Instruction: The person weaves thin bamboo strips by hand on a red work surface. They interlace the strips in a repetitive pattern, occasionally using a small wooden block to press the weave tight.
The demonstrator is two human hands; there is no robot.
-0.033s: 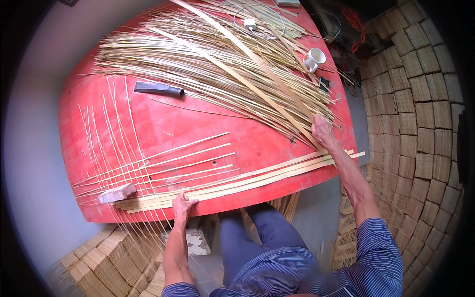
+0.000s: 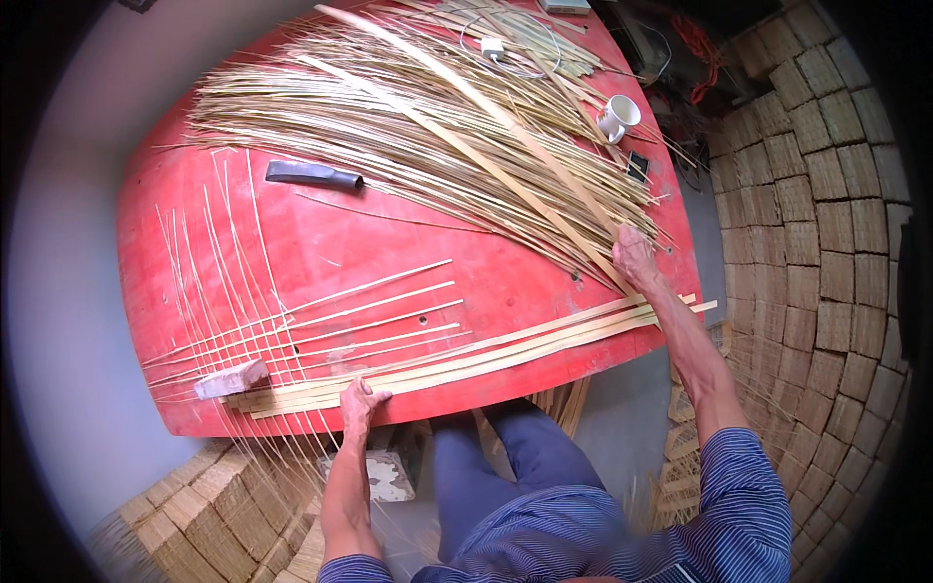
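My right hand [image 2: 635,257], its fingers closed, grips the near end of a long wide bamboo strip [image 2: 459,87] at the table's right side. That strip slants away to the far left over a heap of thin bamboo splints [image 2: 389,146]. A second wide strip [image 2: 418,119] lies beside it, its near end close to the same hand. Along the front edge, my left hand [image 2: 360,402] is closed on several flat bamboo strips [image 2: 525,340], thumb pointing right. Left of it, thin splints cross in an open grid [image 2: 248,340]. A pale brick [image 2: 231,380] rests on them.
Beyond the grid, a dark-bladed cleaver [image 2: 313,176] lies on the red table [image 2: 389,233]. At the far right are a white mug [image 2: 618,117], a small black box [image 2: 638,166] and a white charger with cable [image 2: 492,47]. Stacked woven bundles [image 2: 797,243] line the right side.
The far end of the long wide strip has shifted slightly left and nearer. Both hands stay where they were.
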